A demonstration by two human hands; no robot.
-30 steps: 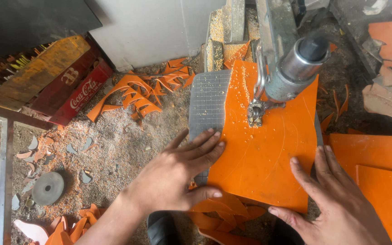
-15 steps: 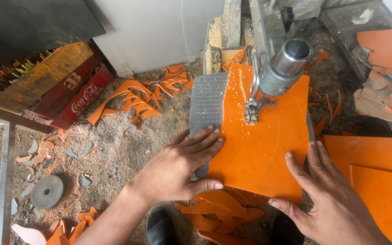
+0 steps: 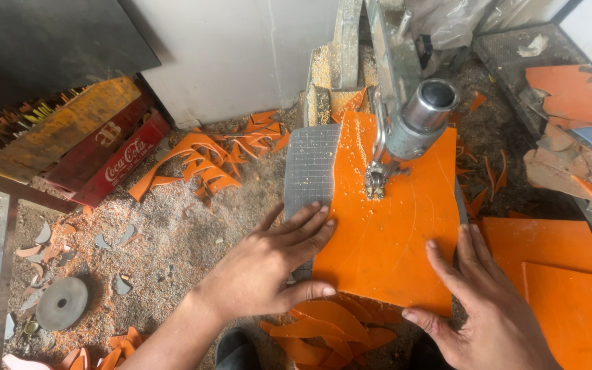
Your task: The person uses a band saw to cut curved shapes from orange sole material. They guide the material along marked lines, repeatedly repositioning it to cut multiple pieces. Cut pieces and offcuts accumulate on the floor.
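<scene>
The orange sheet (image 3: 392,240) sits slightly further under the saw blade (image 3: 376,179) than before, mid-frame on the grey counter (image 3: 310,164). The left hand (image 3: 268,264) and right hand (image 3: 488,308) press it flat, fingers spread apart. Curved lines mark its dusty surface. Red crates (image 3: 104,154) at upper left hold orange scraps.
</scene>
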